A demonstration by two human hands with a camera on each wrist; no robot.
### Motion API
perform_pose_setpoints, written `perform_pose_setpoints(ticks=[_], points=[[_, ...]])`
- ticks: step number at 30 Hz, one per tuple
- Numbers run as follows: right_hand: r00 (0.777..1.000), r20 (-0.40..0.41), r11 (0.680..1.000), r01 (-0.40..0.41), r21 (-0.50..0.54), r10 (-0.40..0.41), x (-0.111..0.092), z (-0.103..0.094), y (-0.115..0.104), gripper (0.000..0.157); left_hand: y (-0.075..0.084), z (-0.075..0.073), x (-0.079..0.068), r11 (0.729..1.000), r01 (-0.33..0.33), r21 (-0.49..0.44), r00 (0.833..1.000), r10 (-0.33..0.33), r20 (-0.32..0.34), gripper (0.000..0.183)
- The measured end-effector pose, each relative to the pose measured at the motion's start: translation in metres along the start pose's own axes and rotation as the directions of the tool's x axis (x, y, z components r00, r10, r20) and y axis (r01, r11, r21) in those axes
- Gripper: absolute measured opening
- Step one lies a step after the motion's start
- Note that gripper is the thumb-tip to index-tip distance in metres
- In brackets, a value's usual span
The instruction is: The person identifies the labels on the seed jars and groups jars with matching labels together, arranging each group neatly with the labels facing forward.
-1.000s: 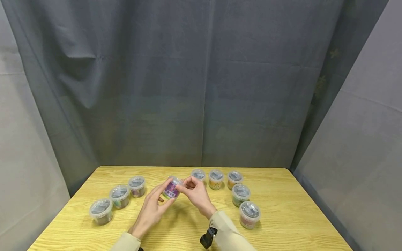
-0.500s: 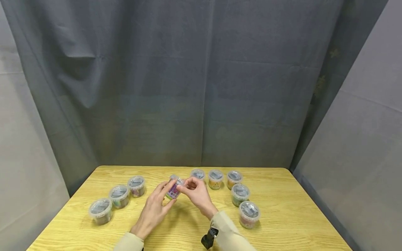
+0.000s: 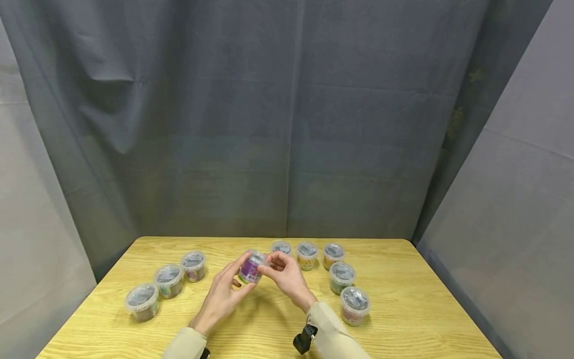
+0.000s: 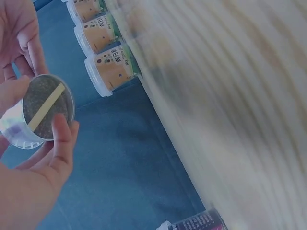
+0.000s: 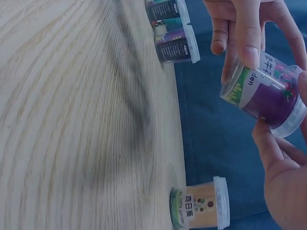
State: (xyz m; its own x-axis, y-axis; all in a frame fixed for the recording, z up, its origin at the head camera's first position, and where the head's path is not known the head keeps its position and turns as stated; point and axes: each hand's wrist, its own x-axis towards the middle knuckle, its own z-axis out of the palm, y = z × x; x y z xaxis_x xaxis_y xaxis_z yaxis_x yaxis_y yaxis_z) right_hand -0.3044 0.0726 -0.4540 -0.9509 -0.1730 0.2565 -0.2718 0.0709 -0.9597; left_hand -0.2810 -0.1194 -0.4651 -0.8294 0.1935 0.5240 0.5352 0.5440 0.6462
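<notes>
A clear lidded plant-growing cup with a purple label point(image 3: 250, 270) is held up above the table, between both hands. My left hand point(image 3: 220, 297) grips its side, thumb below and fingers along the far side. From the right, my right hand point(image 3: 291, 281) pinches it near the lid. In the left wrist view the base of the cup point(image 4: 41, 112) shows dark soil and a pale strip through the clear plastic. Its label, with flowers and writing, faces the camera in the right wrist view, where the cup point(image 5: 268, 96) is tilted.
Three similar cups stand in a slanted row at left, one a grey-topped cup point(image 3: 142, 302). At right, several more form a bent row, including yellow-labelled point(image 3: 307, 257), green point(image 3: 342, 277) and pink ones point(image 3: 355, 306). A grey curtain point(image 3: 287, 124) hangs behind the wooden table point(image 3: 403, 319).
Both hands and the purple-labelled cup have shifted slightly right. The cup has turned between the hands; the left fingers loosened half a second ago and now wrap its side again.
</notes>
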Motion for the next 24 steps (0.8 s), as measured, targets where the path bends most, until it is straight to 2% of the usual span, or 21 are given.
perform_pose_setpoints(ticks=[6,12,17,24], points=[[1.000,-0.010,0.997,-0.003,-0.074,0.002,-0.005,-0.010,-0.003,0.020,0.002,0.005,0.006,0.994,0.062,-0.088,0.995,-0.055,0.078,0.074],[1.000,-0.013,0.983,0.013,-0.182,-0.015,-0.012,-0.021,-0.005,0.018,0.000,0.013,0.010,0.974,0.115,-0.194,0.980,-0.078,0.185,0.054],[0.999,-0.023,0.979,0.017,-0.204,-0.022,-0.015,-0.032,0.001,0.022,0.003,0.021,0.014,0.964,0.112,-0.239,0.976,-0.062,0.207,0.045],[0.999,-0.014,0.962,0.043,-0.269,-0.049,-0.025,-0.045,0.002,0.023,0.007,0.033,0.020,0.969,0.100,-0.226,0.964,-0.038,0.262,0.035]])
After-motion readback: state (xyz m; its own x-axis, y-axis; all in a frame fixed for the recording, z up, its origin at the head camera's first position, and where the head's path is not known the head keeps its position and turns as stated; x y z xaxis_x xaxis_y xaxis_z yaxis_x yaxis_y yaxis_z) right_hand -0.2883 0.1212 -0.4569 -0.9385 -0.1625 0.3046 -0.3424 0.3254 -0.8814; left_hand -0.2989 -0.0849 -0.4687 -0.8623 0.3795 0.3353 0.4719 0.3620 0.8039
